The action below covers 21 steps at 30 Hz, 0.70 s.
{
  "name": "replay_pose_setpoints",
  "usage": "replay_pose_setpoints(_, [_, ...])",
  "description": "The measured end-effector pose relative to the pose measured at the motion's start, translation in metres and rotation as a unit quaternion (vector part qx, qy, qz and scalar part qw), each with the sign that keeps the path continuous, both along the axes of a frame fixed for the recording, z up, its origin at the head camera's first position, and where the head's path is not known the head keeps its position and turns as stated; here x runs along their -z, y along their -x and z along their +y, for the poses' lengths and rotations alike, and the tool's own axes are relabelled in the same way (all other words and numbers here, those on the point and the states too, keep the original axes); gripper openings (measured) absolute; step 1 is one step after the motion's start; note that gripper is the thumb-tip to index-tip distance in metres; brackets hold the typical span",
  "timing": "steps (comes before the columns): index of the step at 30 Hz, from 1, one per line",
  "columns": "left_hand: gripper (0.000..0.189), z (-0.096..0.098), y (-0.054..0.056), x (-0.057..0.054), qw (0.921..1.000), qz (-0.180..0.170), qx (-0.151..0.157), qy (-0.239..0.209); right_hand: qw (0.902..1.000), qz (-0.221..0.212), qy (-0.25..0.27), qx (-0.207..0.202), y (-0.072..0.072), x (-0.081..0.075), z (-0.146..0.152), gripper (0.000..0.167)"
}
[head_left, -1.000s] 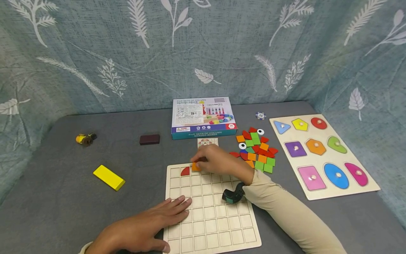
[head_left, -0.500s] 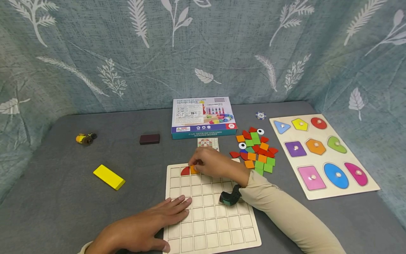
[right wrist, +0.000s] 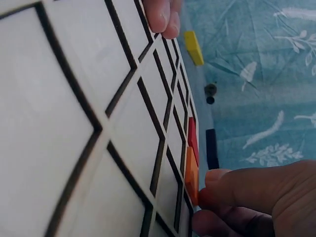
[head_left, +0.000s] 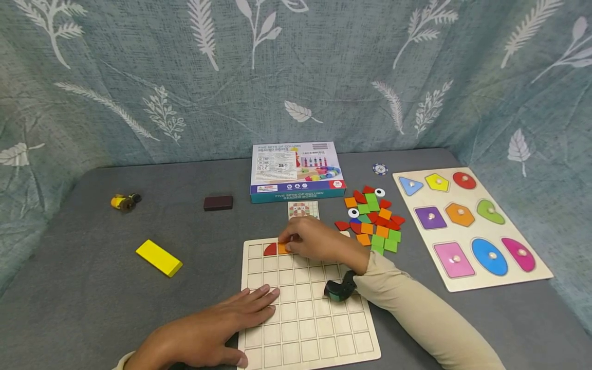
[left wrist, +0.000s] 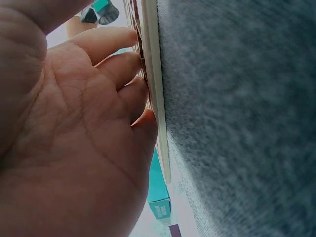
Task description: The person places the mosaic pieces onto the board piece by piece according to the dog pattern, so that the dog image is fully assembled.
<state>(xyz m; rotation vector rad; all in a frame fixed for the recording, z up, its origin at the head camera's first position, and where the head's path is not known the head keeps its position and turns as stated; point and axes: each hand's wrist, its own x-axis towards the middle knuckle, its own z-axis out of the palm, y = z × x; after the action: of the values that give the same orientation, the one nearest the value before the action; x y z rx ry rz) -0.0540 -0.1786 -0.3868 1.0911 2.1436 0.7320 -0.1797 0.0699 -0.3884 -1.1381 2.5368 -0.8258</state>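
A pale wooden grid board (head_left: 305,311) lies at the table's front middle. My left hand (head_left: 231,318) rests on its left side with the fingers straight; in the left wrist view the fingertips (left wrist: 133,59) touch the board beside its edge. At the top row, my right hand (head_left: 314,237) has its thumb and fingers curled at an orange square tile (head_left: 282,248), pinching it at its cell. The right wrist view shows that orange tile (right wrist: 191,173) beside a red quarter-circle tile (right wrist: 192,136), which sits in the neighbouring cell. My fingers partly cover the orange tile.
Loose coloured tiles (head_left: 377,240) lie right of the board. Behind are a small pattern card (head_left: 303,209) and a toy box (head_left: 298,172). A shape puzzle (head_left: 472,231) lies far right, a poker chip (head_left: 380,169) near it. Leftward are a yellow block (head_left: 159,258), dark block (head_left: 218,203) and small toy (head_left: 125,202).
My right hand has brought the orange tile slightly left, down into the cell next to the red one, then shifted a little right at the wrist. My left hand has not moved.
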Motion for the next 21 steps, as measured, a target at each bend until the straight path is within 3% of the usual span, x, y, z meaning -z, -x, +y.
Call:
replay_pose_setpoints(9, [0.082,-0.001,-0.001,0.001,1.0000,0.004,0.000,-0.006,0.9990,-0.014,0.038,0.019,0.005,-0.003,0.024,0.021])
replay_pose_setpoints(21, [0.083,-0.002,-0.001,0.002,0.9999,-0.002,-0.002,-0.011,0.9955,-0.040,0.036,0.078,0.012,-0.006,0.064,0.021])
